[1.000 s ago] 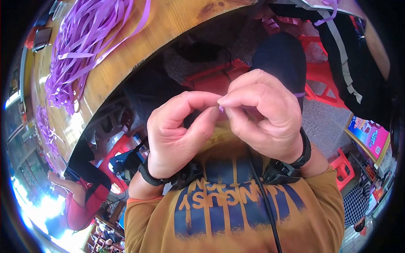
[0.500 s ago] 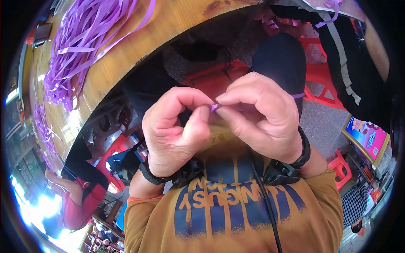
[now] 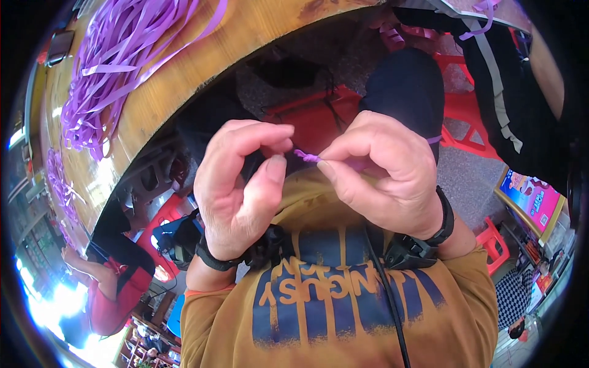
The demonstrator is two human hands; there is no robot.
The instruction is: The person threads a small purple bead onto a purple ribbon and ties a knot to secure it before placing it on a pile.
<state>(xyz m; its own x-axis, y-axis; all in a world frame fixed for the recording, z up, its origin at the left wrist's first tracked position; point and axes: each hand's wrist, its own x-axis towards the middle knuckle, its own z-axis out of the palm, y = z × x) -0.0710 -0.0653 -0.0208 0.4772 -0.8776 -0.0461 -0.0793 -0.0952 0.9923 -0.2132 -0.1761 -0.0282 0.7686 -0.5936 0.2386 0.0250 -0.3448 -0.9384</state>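
Note:
My left hand (image 3: pixel 236 187) and my right hand (image 3: pixel 383 175) are raised close in front of my chest, fingertips nearly touching. Between them runs a short piece of purple ribbon (image 3: pixel 305 156). My right thumb and forefinger pinch one end of it, and the left thumb and forefinger close on the other end. Most of the ribbon is hidden inside my right hand; a thin purple strand (image 3: pixel 434 140) shows past its knuckles. Both wrists carry black bands.
A round wooden table (image 3: pixel 202 67) curves across the top left with a heap of purple ribbons (image 3: pixel 116 67) on it. Red plastic stools (image 3: pixel 319 116) stand below it. A person in black with a grey strap (image 3: pixel 497 92) sits at the upper right, another in red (image 3: pixel 113 294) at the lower left.
My hands have drawn slightly apart, so the purple ribbon between the fingertips now shows. The left fingers have opened out a little.

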